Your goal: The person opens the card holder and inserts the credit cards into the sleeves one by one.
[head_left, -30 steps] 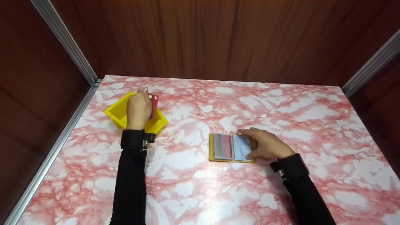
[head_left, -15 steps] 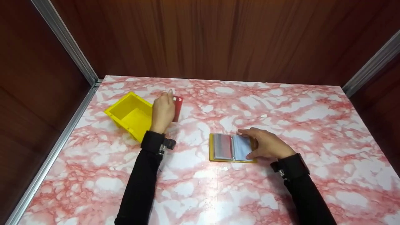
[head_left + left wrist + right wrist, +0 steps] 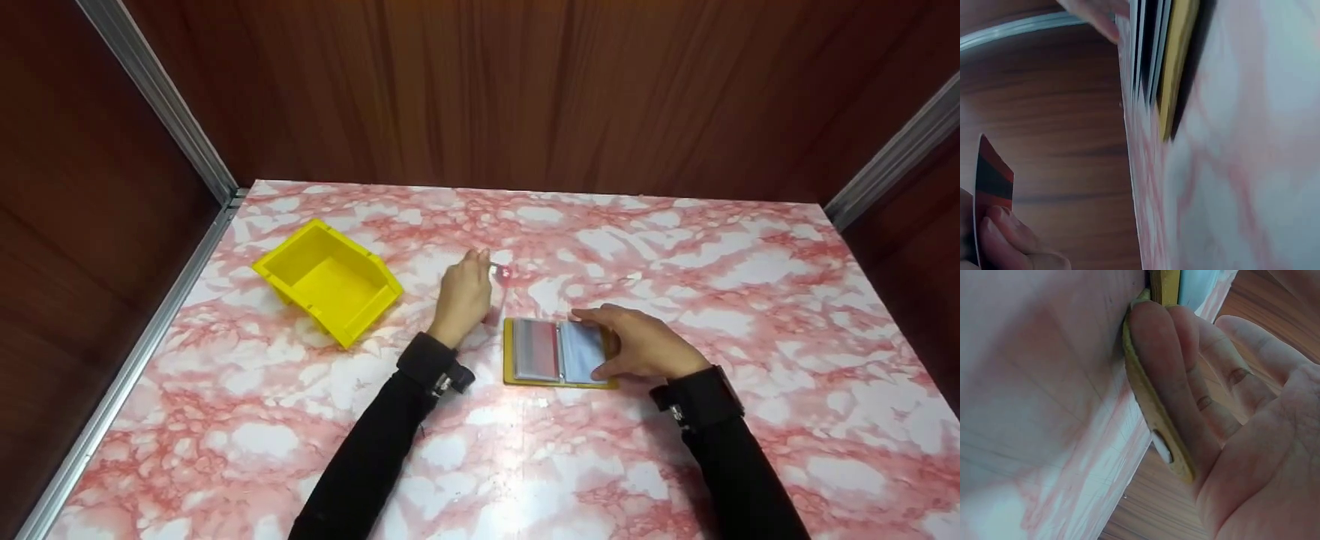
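Note:
My left hand (image 3: 463, 294) is in the air left of and beyond an open card holder (image 3: 535, 351). It pinches a red bank card, blurred in the head view; the left wrist view shows the card (image 3: 995, 175) on edge with a dark stripe, fingertips against its face. The holder lies open on the table, yellow cover down, with reddish and grey plastic sleeves on the left and a pale bluish sleeve on the right. My right hand (image 3: 646, 346) holds the holder's right side, thumb at the near edge and forefinger at the far edge. A yellow strap (image 3: 1151, 405) with a metal snap lies along the thumb.
A yellow plastic bin (image 3: 337, 289) stands tilted at an angle on the table's left side. Dark wood panels (image 3: 480, 90) with metal corner rails (image 3: 161, 90) enclose the red-and-white marbled table (image 3: 720, 270) on three sides.
The left hand has lifted the red card out of the yellow bin and carried it right, toward the card holder. The right hand and the holder have stayed in place.

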`<state>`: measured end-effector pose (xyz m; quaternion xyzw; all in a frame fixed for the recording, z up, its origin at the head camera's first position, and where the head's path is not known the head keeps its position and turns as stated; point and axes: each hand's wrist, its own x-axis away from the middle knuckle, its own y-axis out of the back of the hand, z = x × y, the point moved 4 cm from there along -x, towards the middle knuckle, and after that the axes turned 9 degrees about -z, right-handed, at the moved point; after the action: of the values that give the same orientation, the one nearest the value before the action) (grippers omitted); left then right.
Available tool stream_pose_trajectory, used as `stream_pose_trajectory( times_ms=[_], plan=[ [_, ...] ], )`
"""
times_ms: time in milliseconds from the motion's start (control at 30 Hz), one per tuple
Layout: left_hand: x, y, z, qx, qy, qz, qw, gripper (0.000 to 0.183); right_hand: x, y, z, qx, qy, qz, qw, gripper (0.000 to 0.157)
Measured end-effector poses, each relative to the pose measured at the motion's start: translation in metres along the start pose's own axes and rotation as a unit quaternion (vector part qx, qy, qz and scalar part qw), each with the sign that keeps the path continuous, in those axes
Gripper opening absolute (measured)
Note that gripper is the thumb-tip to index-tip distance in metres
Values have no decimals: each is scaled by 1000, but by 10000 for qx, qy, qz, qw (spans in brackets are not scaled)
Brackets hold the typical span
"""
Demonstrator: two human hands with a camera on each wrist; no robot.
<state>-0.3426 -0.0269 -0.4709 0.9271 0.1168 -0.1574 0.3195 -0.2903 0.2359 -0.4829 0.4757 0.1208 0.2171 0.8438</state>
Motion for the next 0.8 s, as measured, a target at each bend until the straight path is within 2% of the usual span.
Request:
stream_pose_trajectory(
  times_ms=[167, 400, 500, 800],
  plan=[
    [10, -12, -9, 272, -145, 82, 9995, 40, -1, 0, 0, -8, 24, 14, 10000, 88],
    [21, -24, -17, 397, -22, 402, 9984, 38, -1, 0, -1, -8, -27, -8, 10000, 88],
    [23, -26, -19, 399, -26, 500, 9979, 37, -2, 0, -1, 43, -31, -27, 10000, 88],
    [23, -26, -19, 367, -53, 399, 9985, 38, -1, 1, 1, 166, -40, -34, 9998, 89]
  ],
)
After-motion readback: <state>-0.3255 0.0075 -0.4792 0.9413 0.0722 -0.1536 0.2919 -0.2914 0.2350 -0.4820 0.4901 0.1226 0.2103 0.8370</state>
